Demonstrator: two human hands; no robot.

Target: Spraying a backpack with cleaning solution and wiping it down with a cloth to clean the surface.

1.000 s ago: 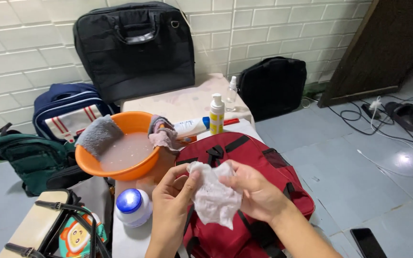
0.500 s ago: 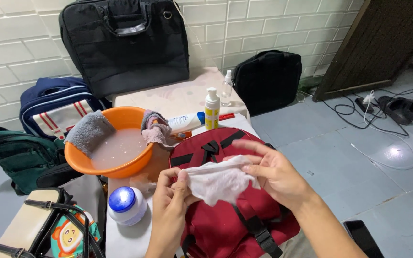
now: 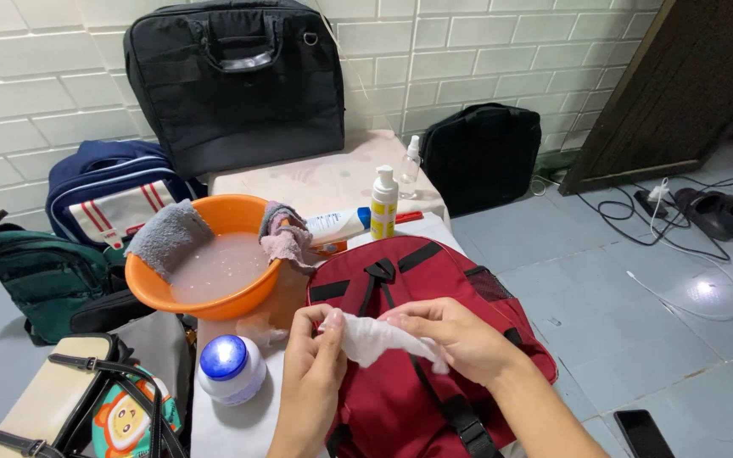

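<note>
Both of my hands hold a white wipe (image 3: 381, 337) over a red backpack (image 3: 409, 280) that lies on a small table. My left hand (image 3: 314, 360) pinches the wipe's left end. Gripping its right part from above is my right hand (image 3: 451, 336). The wipe is stretched between them and looks partly folded. Left of the backpack stands an orange basin (image 3: 239, 301) of cloudy water, with a grey cloth (image 3: 165, 239) over its left rim and a pinkish cloth (image 3: 286, 236) over its right rim.
A blue-capped white jar (image 3: 229, 370) stands by my left hand. Behind the backpack are a yellow-labelled bottle (image 3: 383, 203), a clear spray bottle (image 3: 410, 166) and a tube (image 3: 337, 226). Bags stand around: black (image 3: 235, 80), blue (image 3: 112, 191), green (image 3: 40, 276). A phone (image 3: 642, 432) and cables (image 3: 680, 229) lie on the floor.
The crumpled wipe has been pulled out and flattened between my hands. My hands have lowered slightly over the backpack.
</note>
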